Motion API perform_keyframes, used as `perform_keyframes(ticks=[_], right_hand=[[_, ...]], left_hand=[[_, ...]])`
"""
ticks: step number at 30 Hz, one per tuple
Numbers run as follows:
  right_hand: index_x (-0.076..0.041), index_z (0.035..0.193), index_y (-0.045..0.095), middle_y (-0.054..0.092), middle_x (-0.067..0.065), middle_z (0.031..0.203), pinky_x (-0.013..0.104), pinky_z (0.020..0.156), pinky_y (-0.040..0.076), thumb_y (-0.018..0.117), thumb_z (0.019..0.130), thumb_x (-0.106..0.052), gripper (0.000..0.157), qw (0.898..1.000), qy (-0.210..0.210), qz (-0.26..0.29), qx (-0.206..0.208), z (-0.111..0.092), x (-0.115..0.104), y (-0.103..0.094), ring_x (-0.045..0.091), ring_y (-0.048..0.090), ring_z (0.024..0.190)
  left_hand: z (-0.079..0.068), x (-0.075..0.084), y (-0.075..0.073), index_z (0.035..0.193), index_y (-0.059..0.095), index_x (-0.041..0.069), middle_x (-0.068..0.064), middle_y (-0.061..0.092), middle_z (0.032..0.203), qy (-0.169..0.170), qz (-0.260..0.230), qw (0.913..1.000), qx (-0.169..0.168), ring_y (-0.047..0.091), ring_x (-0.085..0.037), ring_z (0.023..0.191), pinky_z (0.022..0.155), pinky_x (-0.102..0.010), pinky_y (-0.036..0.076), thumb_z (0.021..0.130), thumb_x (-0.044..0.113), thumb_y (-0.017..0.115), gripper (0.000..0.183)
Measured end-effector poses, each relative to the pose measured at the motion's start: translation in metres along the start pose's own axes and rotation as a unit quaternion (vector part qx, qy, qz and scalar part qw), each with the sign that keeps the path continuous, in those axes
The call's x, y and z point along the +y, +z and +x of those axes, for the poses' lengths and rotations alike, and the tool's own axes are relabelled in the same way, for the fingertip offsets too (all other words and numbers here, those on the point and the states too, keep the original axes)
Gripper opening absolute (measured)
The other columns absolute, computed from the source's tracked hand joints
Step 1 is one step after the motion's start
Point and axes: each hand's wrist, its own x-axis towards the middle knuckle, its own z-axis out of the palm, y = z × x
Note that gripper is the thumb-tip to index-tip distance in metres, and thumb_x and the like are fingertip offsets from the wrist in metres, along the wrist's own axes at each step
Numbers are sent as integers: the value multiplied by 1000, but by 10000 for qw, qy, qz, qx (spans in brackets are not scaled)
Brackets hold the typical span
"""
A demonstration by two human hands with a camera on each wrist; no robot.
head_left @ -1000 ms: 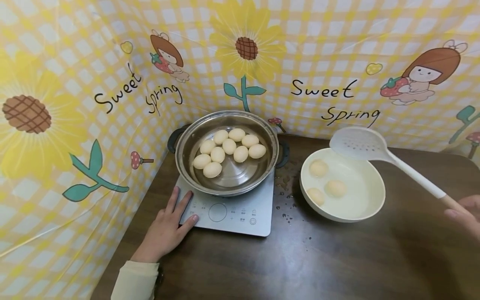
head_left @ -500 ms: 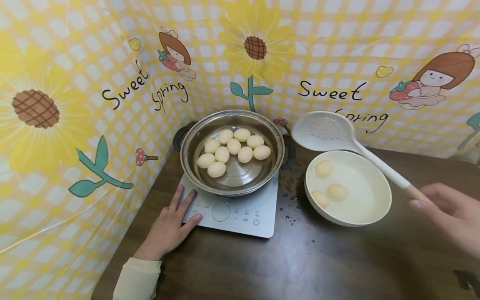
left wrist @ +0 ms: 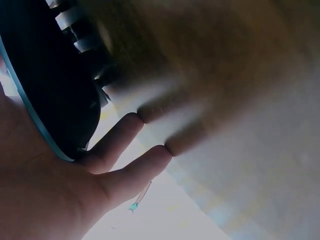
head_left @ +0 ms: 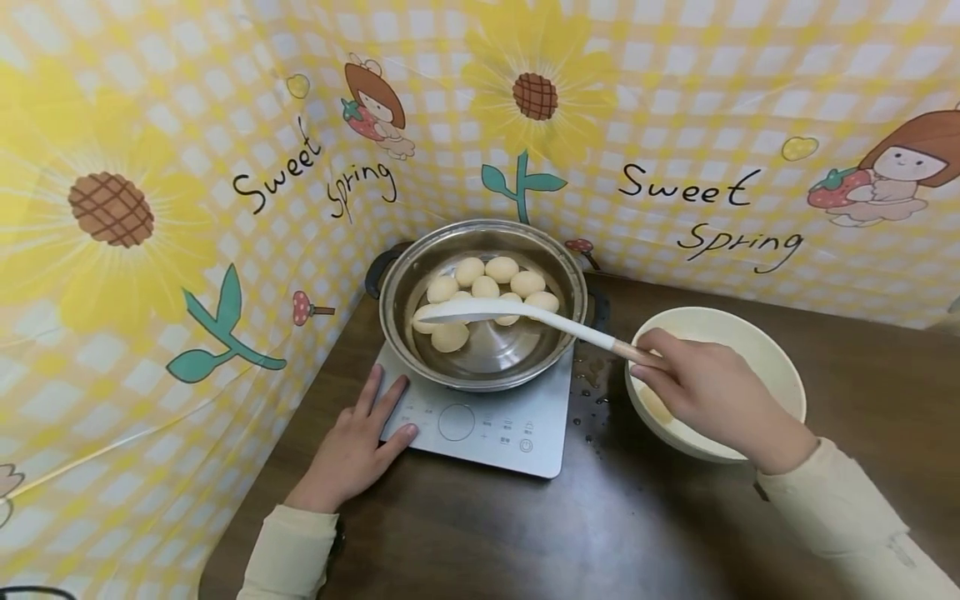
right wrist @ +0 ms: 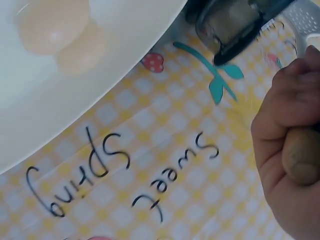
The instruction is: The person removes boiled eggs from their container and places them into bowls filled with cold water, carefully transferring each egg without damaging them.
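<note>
My right hand [head_left: 708, 387] grips the wooden end of a white slotted spoon [head_left: 562, 322]. The spoon's head overlaps several pale eggs [head_left: 450, 337] in the steel pot [head_left: 491, 360] of water. In the right wrist view the fingers curl round the round handle end [right wrist: 302, 165]. On the left, my left hand [head_left: 352, 454] rests with spread, straight fingers at the left edge of the induction cooker [head_left: 487, 442] under the pot. A cream bowl [head_left: 783, 379] stands below my right hand; the hand hides part of it. Two eggs [right wrist: 52, 25] show inside it in the right wrist view.
Water drops [head_left: 588, 417] lie on the dark table [head_left: 525, 533] between cooker and bowl. A yellow checked sheet [head_left: 420, 108] with flower prints rises behind and to the left. Dark side handles [head_left: 384, 268] jut from the pot.
My right hand has swung left with the slotted spoon, from right of the bowl to over it, bringing the spoon's head to the pot. My left hand stays on the cooker's edge. The head view has shifted slightly.
</note>
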Motion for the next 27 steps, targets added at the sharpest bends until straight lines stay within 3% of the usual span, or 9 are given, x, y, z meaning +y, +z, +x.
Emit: perform_keyframes(ticks=[7,14,21,27], right_hand=[[-15,99,63,50,-14,66,31,52,35,79,89,-14,19,9996,-70,-125,-264,10,-4,5,8,38,54],[-17,98,65,44,-17,57,30,50,33,76,93,-20,12,9958,475,108,-774,4,-8,-7,5,35,49],[-21,95,65,37,-20,55,26,48,30,76,92,-19,12,9969,279,-7,-729,1,-8,-23,2,28,48],[-22,95,65,40,-14,58,28,50,31,70,97,-24,7,9885,513,217,-1406,6,-12,-28,5,31,48]], left_hand=[[0,2,2,162,29,17,-16,5,168,12,-4,10000,-11,45,-63,120,89,-70,41,104,47,54,70],[0,4,1,162,29,17,-15,3,168,5,-23,10000,-33,45,-62,120,89,-70,41,104,47,54,70],[1,2,0,162,29,16,-16,4,168,-22,-30,10000,-28,44,-62,119,90,-70,40,103,47,55,71],[1,0,3,161,29,16,-16,4,168,-16,-11,10000,21,45,-63,118,91,-70,39,103,46,55,70]])
